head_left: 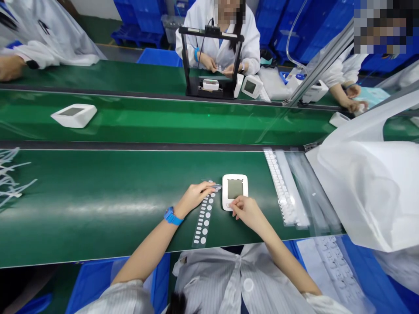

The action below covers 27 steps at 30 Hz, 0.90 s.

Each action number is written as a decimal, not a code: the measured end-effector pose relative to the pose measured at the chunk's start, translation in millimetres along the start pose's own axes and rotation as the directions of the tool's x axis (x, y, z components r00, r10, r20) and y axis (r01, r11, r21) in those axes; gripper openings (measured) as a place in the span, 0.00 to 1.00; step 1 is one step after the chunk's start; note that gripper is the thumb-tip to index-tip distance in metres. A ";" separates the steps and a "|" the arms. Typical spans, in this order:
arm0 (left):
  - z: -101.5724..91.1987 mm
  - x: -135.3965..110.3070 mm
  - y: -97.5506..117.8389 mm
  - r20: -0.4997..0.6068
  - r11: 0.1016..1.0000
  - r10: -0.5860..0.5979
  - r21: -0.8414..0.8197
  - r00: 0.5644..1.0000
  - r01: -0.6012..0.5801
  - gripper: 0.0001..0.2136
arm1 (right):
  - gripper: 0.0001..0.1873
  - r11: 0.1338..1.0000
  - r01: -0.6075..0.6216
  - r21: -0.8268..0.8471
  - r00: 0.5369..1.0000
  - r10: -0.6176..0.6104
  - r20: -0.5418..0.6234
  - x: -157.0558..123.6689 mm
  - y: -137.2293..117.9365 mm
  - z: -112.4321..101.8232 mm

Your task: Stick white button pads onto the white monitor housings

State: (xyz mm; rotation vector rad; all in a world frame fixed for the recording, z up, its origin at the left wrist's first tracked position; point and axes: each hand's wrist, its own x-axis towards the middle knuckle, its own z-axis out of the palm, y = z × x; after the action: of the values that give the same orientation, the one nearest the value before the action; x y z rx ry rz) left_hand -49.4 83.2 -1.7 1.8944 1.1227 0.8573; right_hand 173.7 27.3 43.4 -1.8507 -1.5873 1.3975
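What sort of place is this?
Probably an electronics assembly line: a white display unit lies on an apparent green conveyor belt, with a white-coated worker opposite and blue plastic crates behind.

The slender thing (217, 186) in the left hand (194, 196) is too small to name; it may be tweezers. That hand hides part of the sticker strip (206, 223), and the right hand (248, 212) covers the lower right corner of the white device (235, 188) (whether the fingertips grip anything cannot be seen). White cords (13, 194) and a co-worker's hand (11, 68) are cut off at the left edge.
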 end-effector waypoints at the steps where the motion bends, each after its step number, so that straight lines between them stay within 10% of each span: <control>1: -0.3 0.1 0.2 0.006 1.000 -0.002 -0.006 1.000 0.002 0.09 | 0.07 1.000 -0.004 -0.005 1.000 0.004 0.000 0.1 -0.7 -0.1; 27: -2.1 0.8 2.8 -0.005 1.000 0.011 -0.010 1.000 -0.011 0.10 | 0.07 0.986 0.001 -0.165 1.000 -0.006 -0.030 1.7 -5.6 -0.3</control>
State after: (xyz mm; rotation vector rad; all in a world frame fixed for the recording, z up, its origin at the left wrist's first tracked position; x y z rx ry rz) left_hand -49.8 83.6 1.8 1.8930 1.1100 0.8729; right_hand 170.7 30.7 47.0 -1.9509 -1.7370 1.2632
